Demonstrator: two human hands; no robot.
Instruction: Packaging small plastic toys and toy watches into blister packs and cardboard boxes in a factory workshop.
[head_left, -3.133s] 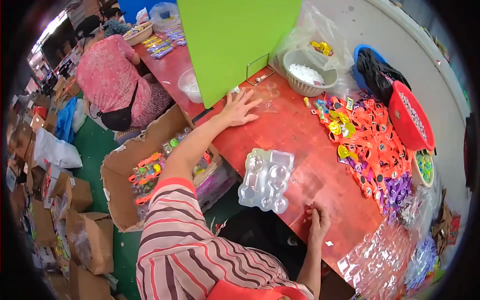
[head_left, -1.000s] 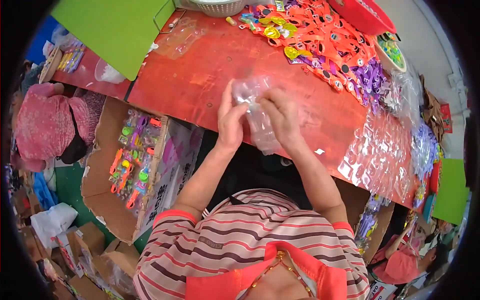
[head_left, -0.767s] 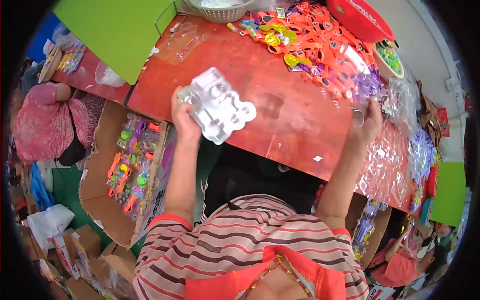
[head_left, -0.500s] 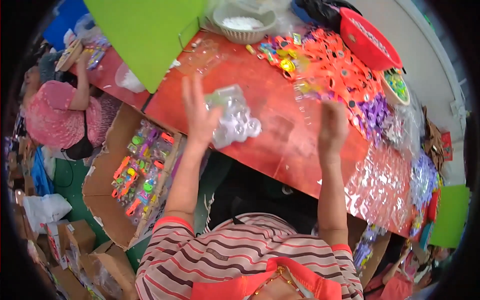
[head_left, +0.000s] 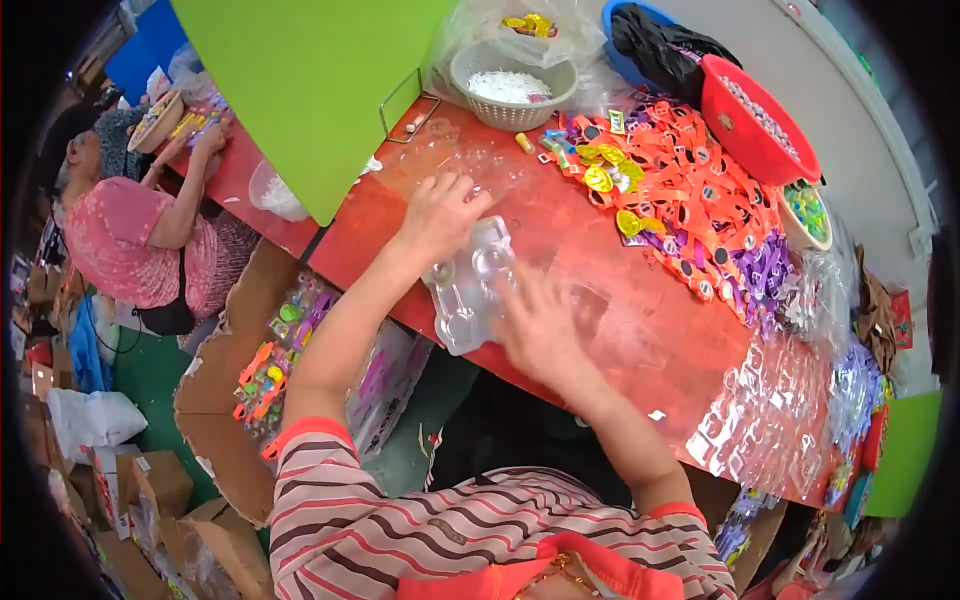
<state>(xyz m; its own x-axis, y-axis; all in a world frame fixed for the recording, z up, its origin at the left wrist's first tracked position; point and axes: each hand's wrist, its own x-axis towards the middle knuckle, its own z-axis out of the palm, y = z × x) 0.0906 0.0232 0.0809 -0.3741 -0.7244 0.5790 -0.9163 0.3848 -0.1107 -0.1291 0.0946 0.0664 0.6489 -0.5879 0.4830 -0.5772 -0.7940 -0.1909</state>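
Observation:
Clear moulded plastic blister trays lie near the front edge of the red table, apparently stacked. Bent over their upper left end is my left hand, its fingers curled together; whatever the fingertips may grip is hidden. My right hand is beside the trays' right side, blurred by motion, with its fingers stretched out and apart. Whether it touches the plastic I cannot tell. Beyond my left hand, flat clear plastic pieces rest on the table.
Orange toy watches and purple straps are heaped at the right, with yellow foil pieces. Behind stand a grey basket and a red basin. A green board rises at the left, near an open carton and a co-worker.
My right hand has swung left from the table's right side to the trays. My left hand has moved right and curled its fingers. The whole view has shifted slightly.

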